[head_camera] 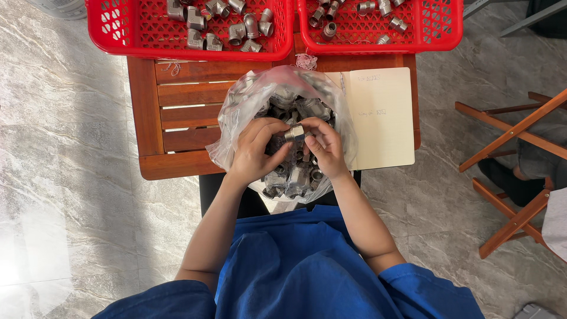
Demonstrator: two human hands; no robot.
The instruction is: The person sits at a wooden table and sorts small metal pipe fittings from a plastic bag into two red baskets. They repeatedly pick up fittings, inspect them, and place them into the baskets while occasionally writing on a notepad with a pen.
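Left hand (pixel 255 150): grips one end of a small metal pipe fitting (pixel 293 133).
Right hand (pixel 323 147): pinches the fitting's other end.
Clear plastic bag (pixel 236 106): open under both hands, full of fittings.
Wooden slatted table (pixel 177 124): bears the bag and an open notebook (pixel 381 118).
Red baskets (pixel 147 44): at the far edge, holding elbow fittings (pixel 227 23).

Small threaded metal fitting (pixel 293 133) between fingertips
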